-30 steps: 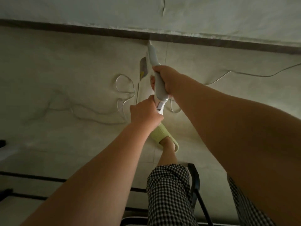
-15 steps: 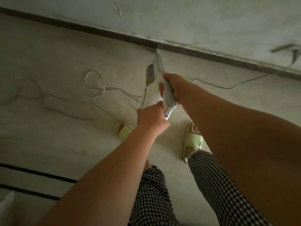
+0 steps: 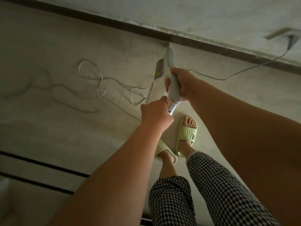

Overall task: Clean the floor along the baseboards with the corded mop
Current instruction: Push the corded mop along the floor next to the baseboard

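Mop [image 3: 173, 82]: you have it at centre frame, its stiff pale handle running up toward the dark baseboard [image 3: 203, 44] that crosses the upper part of the picture. Your right hand [image 3: 184, 84] wraps the grey grip, and your left hand [image 3: 154, 112] closes around the shaft just below it, so both are curled tight on the tool. It looks rigid and fairly light, likely smooth plastic, so keep that two-handed hold: upper hand steering, lower hand pushing. The head itself is hidden behind the handle, so you cannot tell how it sits on the floor [image 3: 65, 128].

The cord [image 3: 91, 79] is thin and limp. It loops loosely at centre left and trails off toward a plug at upper right, near your green slippers [image 3: 187, 134], so mind your feet.

A small panel beside the handle shows a yellow mark, but no writing is readable.
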The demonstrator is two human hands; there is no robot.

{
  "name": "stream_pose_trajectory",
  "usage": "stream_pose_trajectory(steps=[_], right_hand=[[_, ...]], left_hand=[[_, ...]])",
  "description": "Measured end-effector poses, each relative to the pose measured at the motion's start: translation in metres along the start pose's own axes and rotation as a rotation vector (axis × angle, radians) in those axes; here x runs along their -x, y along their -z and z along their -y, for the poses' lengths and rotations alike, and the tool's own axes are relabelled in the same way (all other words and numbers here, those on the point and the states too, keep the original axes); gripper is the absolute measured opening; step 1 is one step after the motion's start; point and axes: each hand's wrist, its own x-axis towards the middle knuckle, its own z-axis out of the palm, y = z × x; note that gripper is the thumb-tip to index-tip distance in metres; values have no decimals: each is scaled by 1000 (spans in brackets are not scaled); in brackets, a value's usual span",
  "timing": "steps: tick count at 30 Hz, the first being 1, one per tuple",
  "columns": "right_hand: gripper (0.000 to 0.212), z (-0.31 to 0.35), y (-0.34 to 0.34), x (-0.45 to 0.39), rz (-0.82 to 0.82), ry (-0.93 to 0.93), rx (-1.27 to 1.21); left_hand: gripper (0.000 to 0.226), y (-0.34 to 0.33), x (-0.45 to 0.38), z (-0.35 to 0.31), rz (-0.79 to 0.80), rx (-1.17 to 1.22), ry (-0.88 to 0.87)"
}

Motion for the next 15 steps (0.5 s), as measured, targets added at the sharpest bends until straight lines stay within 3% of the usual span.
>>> stream_pose_trajectory(steps=[8, 15], right_hand=[[22, -23, -65, -19, 80, -23, 66], [19, -32, -61, -12, 30, 32, 24]], left_hand=[[32, 9, 4, 55, -73, 21, 114], [32, 14, 6, 62, -13, -33, 73]])
